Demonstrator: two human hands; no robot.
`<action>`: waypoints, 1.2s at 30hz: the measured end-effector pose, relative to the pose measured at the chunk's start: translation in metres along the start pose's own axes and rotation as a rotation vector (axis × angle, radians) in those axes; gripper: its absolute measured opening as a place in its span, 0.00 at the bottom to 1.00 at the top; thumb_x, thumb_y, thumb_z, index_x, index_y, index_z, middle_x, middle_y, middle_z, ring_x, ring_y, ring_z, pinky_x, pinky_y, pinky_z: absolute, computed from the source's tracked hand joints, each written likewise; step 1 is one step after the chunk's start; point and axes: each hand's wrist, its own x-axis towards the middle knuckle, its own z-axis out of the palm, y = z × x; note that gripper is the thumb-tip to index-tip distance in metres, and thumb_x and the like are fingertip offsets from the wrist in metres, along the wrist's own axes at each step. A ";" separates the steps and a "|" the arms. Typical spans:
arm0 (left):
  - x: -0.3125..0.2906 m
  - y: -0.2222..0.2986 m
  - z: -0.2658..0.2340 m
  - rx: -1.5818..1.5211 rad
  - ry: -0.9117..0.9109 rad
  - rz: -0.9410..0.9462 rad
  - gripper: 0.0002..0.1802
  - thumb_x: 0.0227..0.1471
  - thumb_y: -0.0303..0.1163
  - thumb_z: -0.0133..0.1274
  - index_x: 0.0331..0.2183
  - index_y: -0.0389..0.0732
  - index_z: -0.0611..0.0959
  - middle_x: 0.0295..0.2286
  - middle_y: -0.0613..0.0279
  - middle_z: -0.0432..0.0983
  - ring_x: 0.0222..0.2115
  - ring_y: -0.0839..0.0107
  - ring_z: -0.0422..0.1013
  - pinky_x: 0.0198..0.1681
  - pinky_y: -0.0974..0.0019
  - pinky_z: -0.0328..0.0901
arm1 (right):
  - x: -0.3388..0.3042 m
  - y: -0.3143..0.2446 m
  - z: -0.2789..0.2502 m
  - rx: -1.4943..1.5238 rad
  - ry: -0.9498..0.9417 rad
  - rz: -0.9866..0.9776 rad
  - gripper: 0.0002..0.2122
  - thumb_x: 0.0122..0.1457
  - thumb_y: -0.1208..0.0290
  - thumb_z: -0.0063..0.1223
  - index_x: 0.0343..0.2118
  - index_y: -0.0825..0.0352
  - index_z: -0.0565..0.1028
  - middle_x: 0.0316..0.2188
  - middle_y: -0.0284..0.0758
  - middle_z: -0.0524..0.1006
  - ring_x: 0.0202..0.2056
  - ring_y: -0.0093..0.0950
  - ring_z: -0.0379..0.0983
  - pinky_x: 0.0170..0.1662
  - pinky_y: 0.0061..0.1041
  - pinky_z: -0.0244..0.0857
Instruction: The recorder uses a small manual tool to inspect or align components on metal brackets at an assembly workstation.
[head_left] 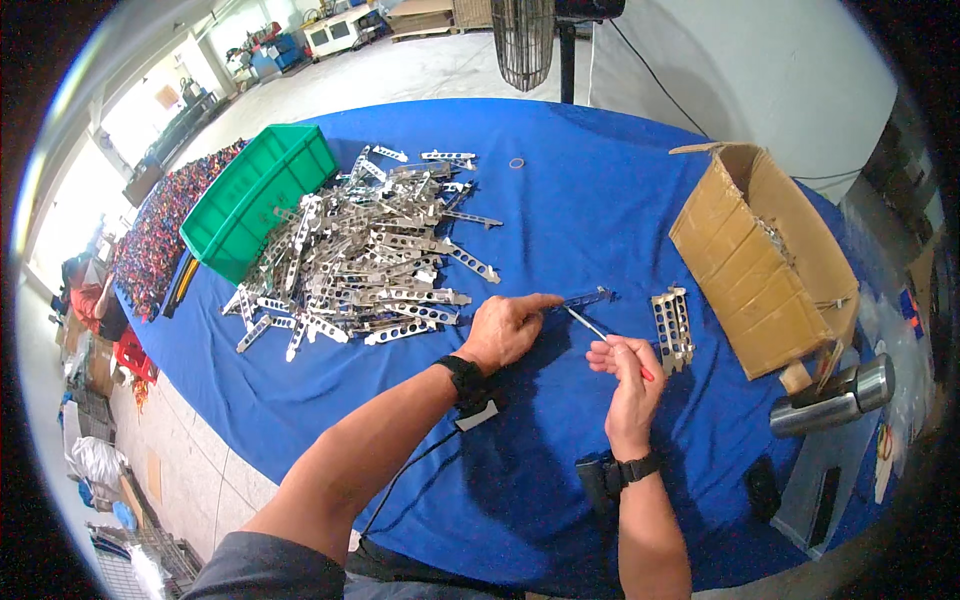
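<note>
Strip (589,298) just right of left hand (505,330) (index outstretched, grip unclear) looks light, stiff, slick, hold long edges; right hand (632,382) pinches slim tool (588,323).

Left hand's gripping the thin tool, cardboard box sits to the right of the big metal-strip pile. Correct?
One error: the head view shows the right hand gripping the thin tool, not the left hand. The cardboard box does sit to the right of the big metal-strip pile.
</note>
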 end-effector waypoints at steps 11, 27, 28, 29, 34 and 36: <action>0.000 0.001 0.001 -0.026 0.017 -0.044 0.19 0.50 0.29 0.49 0.44 0.50 0.84 0.17 0.50 0.74 0.22 0.53 0.74 0.28 0.54 0.67 | 0.001 -0.003 0.000 0.014 -0.027 -0.034 0.11 0.66 0.72 0.42 0.37 0.74 0.75 0.32 0.42 0.80 0.33 0.29 0.78 0.39 0.26 0.72; -0.001 -0.004 -0.002 -0.013 0.021 -0.024 0.19 0.50 0.29 0.48 0.44 0.50 0.84 0.17 0.49 0.73 0.20 0.53 0.73 0.27 0.53 0.67 | 0.001 -0.003 0.004 0.017 -0.011 -0.056 0.11 0.66 0.71 0.43 0.36 0.75 0.74 0.31 0.42 0.80 0.32 0.29 0.78 0.37 0.26 0.72; 0.000 -0.005 0.000 -0.018 0.017 -0.013 0.18 0.51 0.28 0.49 0.45 0.47 0.84 0.17 0.51 0.73 0.19 0.60 0.71 0.26 0.57 0.66 | 0.001 -0.003 0.002 0.003 -0.043 -0.056 0.11 0.66 0.71 0.43 0.36 0.75 0.74 0.31 0.42 0.80 0.32 0.29 0.78 0.37 0.26 0.72; 0.000 -0.006 0.001 -0.022 0.014 -0.003 0.18 0.52 0.28 0.49 0.46 0.45 0.83 0.17 0.52 0.72 0.17 0.68 0.70 0.26 0.62 0.66 | 0.001 -0.002 0.001 0.000 -0.041 -0.056 0.11 0.66 0.71 0.43 0.36 0.75 0.74 0.31 0.42 0.80 0.32 0.29 0.78 0.37 0.26 0.72; 0.000 0.000 0.001 -0.018 0.004 -0.041 0.18 0.51 0.29 0.49 0.44 0.51 0.84 0.17 0.50 0.74 0.21 0.53 0.73 0.27 0.53 0.67 | 0.002 0.000 0.000 -0.031 0.007 -0.066 0.11 0.66 0.71 0.42 0.36 0.75 0.74 0.32 0.42 0.80 0.32 0.29 0.78 0.37 0.26 0.72; 0.000 0.000 -0.001 -0.010 0.001 -0.048 0.18 0.51 0.29 0.49 0.44 0.51 0.84 0.17 0.50 0.74 0.21 0.53 0.74 0.27 0.53 0.67 | 0.001 -0.003 0.000 -0.030 -0.022 -0.064 0.11 0.66 0.71 0.42 0.37 0.75 0.74 0.32 0.42 0.80 0.32 0.29 0.78 0.37 0.26 0.72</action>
